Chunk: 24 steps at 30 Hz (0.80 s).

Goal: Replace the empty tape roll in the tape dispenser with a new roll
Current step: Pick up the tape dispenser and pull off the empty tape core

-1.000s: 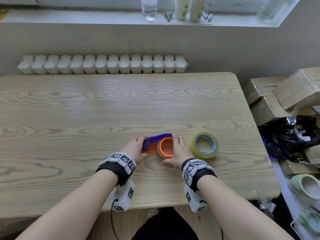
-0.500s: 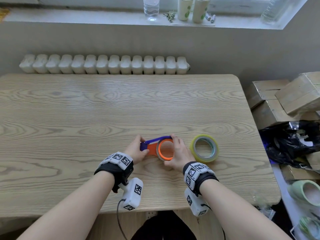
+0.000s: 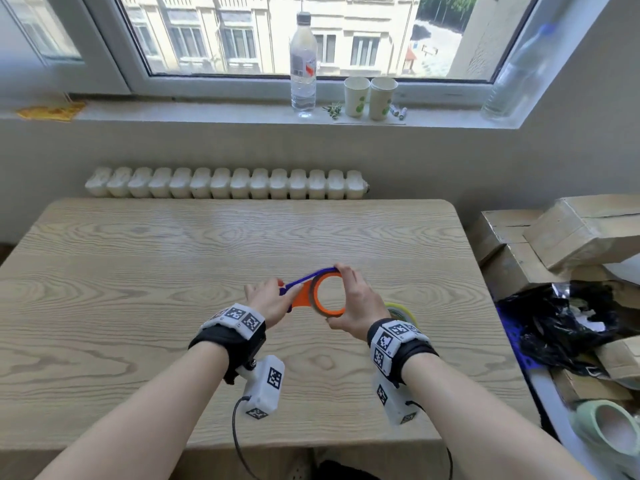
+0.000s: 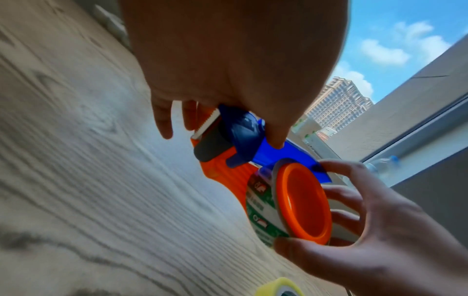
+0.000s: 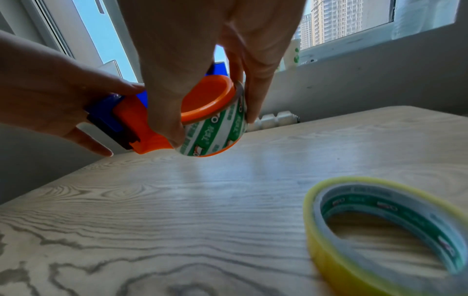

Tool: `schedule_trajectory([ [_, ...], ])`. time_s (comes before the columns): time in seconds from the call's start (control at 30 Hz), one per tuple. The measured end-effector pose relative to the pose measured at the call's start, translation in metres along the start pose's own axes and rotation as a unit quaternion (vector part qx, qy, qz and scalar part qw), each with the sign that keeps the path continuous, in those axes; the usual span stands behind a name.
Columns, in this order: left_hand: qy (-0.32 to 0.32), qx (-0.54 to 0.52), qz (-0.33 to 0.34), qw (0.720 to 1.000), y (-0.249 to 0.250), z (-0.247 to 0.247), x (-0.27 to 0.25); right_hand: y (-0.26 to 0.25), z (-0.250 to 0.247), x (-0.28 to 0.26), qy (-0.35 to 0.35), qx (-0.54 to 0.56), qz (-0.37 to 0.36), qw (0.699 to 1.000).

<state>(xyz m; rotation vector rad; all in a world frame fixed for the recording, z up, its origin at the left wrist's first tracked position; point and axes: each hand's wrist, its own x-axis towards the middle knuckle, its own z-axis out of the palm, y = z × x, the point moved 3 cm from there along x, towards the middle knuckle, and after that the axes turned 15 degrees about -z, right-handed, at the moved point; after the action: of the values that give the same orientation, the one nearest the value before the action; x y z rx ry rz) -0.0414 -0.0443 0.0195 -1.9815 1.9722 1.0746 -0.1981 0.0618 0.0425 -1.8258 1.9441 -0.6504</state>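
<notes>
Dispenser [image 3: 304, 295] lifted clear of surface [image 3: 138, 306], held in both hands. Left hand [image 3: 268, 301] pinches blue cutter end; right hand [image 3: 358, 306] wraps fingers round empty roll [image 5: 215, 134] on orange hub, thumb on near rim. Both grips closed on load. New roll [image 5: 380, 230] lies flat on surface, just right of right hand. Step, by my read: pulling spent core off hub. Next: left steadies body, right slides core sideways off, then swaps for new roll.
</notes>
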Motion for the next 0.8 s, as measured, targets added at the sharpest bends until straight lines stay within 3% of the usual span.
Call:
schedule_trajectory([
  [0.3, 0.017, -0.083, 0.064, 0.994, 0.026, -0.023, -0.011, -0.007, -0.038, 0.010, 0.067, 0.003, -0.014, 0.998],
  [0.8, 0.043, -0.079, 0.089, 0.992, 0.029, -0.034, -0.024, -0.008, -0.043, 0.011, 0.081, -0.014, -0.035, 0.996],
])
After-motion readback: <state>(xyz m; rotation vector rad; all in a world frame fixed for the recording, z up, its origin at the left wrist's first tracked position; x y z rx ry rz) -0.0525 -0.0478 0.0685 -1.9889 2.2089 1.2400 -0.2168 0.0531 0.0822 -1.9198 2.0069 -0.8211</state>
